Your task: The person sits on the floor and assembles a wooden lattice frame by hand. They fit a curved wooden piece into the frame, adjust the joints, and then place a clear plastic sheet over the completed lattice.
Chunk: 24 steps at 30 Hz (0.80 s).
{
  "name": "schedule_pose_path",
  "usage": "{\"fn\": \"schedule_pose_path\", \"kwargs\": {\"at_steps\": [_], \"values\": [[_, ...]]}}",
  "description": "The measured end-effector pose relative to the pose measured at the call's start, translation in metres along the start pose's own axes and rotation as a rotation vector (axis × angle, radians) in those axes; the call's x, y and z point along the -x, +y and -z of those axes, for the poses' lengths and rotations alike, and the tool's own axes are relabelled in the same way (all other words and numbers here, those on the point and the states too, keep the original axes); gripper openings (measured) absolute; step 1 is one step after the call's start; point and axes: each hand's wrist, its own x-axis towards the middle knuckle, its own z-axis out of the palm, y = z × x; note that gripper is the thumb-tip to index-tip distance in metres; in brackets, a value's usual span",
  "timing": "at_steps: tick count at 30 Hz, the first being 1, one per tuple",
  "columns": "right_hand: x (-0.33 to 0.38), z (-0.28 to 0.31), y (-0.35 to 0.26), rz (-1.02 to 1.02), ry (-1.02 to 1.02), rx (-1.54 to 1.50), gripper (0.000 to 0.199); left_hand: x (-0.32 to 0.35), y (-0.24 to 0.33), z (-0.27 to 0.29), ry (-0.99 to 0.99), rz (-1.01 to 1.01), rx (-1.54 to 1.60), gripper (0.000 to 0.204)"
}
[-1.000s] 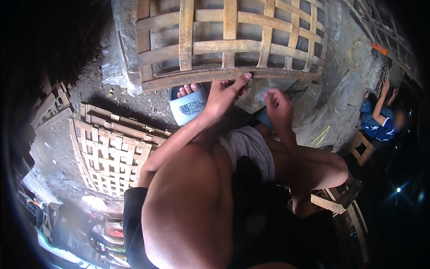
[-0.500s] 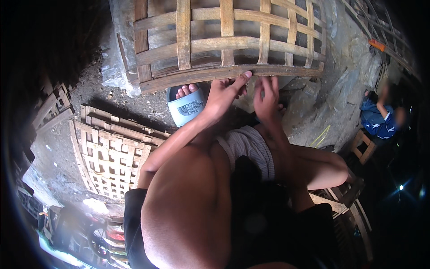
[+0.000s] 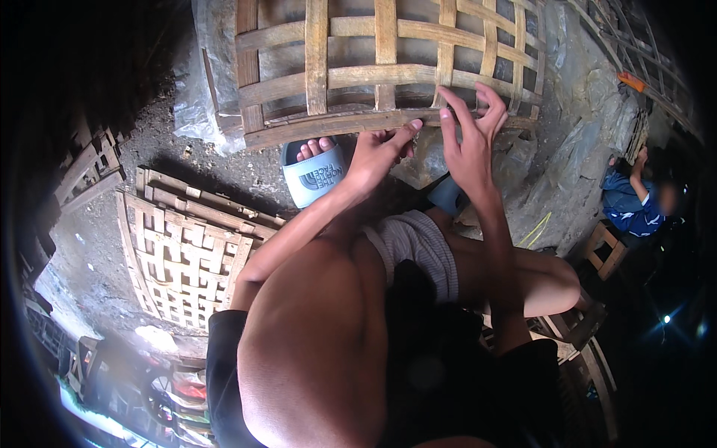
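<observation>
A woven bamboo panel point(image 3: 385, 75) of pale, flat strips stands in front of me, with a darker wooden rim point(image 3: 336, 124) along its near edge. My left hand point(image 3: 377, 157) is closed at the middle of this rim, thumb pressed against curled fingers. Whatever it pinches is too small or hidden to make out. Just to its right, my right hand point(image 3: 470, 145) is open, its fingers spread and raised in front of the rim and the lower strips. Nothing shows in its fingers.
Smaller woven bamboo panels point(image 3: 183, 257) lie stacked on the ground at my left. My foot in a light blue slide sandal point(image 3: 317, 178) is below the rim. Crumpled plastic sheeting point(image 3: 582, 119) covers the right side. Farther right, another person point(image 3: 635, 194) sits near a wooden stool point(image 3: 603, 249).
My right hand has moved up and right, away from my left hand, and its fingers have spread. The left hand stays at the rim. The bamboo panel appears slightly farther right.
</observation>
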Motion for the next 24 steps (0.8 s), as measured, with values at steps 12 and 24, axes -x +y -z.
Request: {"fn": "schedule_pose_path", "kwargs": {"at_steps": [12,24], "values": [[-0.046,0.023,0.012,0.147,-0.435,0.004,0.01,-0.002,-0.004,0.006,-0.036,0.003,-0.036,0.038],[-0.062,0.011,0.011,0.104,-0.425,0.008,0.012,0.003,0.001,0.004,-0.064,-0.01,-0.001,0.031]]}}
